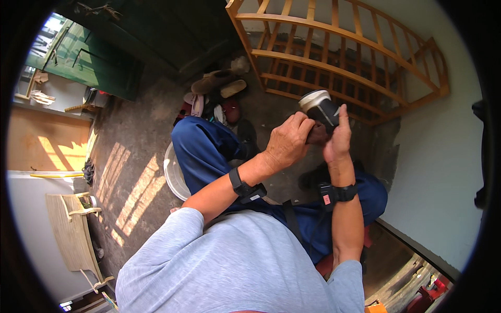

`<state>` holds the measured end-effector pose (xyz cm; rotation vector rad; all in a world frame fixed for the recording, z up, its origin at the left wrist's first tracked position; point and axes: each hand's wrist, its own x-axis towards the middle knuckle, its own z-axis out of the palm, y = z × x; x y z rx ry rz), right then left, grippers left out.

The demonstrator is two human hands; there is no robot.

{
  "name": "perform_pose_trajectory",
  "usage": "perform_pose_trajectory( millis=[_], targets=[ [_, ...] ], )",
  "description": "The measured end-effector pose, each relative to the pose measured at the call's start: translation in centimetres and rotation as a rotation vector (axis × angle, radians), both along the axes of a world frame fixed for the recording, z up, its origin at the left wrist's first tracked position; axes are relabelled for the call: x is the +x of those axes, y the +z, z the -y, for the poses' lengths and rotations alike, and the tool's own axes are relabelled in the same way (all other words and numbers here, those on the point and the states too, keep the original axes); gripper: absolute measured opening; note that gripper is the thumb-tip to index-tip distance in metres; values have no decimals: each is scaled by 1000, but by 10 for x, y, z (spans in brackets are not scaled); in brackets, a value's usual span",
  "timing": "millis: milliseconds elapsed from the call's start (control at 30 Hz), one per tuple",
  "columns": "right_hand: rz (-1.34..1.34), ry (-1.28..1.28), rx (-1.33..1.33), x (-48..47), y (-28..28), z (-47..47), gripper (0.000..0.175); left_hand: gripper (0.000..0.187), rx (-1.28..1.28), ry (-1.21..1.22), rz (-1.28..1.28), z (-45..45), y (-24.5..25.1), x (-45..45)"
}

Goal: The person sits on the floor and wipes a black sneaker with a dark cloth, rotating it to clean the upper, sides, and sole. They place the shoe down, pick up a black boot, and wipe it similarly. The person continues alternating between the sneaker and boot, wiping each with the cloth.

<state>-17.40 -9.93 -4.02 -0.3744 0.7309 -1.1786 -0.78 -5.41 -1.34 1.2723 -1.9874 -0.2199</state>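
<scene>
A black shoe with a whitish sole edge [324,111] is held up in front of me, over the floor between my knees and the wooden rack. My right hand [339,137] grips it from the right, thumb pointing up along its side. From the left, my left hand [291,137] has its fingers closed on a dark reddish-brown piece [318,134] at the shoe's lower end; whether this is a cloth or part of the shoe I cannot tell. The palm side of my left hand is hidden.
A slatted wooden rack [328,62] stands beyond the shoe, by the wall. Several shoes and slippers [213,84] lie piled beyond my left knee. A translucent plastic basin [175,172] sits beside that knee. A green door [98,58] is at upper left.
</scene>
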Motion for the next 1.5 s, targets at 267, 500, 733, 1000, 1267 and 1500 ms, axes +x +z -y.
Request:
perform_pose_trajectory(
  millis=[267, 500, 733, 1000, 1267, 1500],
  targets=[
    [-162, 146, -107, 12, -1, -4, 60, 39, -164, 97, -268, 12, 19, -8],
    [-129, 51, 58, -13, -5, 5, 68, 47, -55, -9, -184, -4, -17, -15],
    [228, -13, 45, -9, -22, 12, 65, 42, -89, 37, -230, 5, -22, -3],
    [379, -165, 64, -20, -16, 15, 58, 46, 50, 18, -141, -1, -38, -10],
    [358, -109, 53, -12, -19, 13, 56, 46, -83, 10, -289, 29, -16, -17],
    [389, -156, 80, -27, -20, 17, 54, 47, 6, -50, -217, 7, -22, -15]
  ],
)
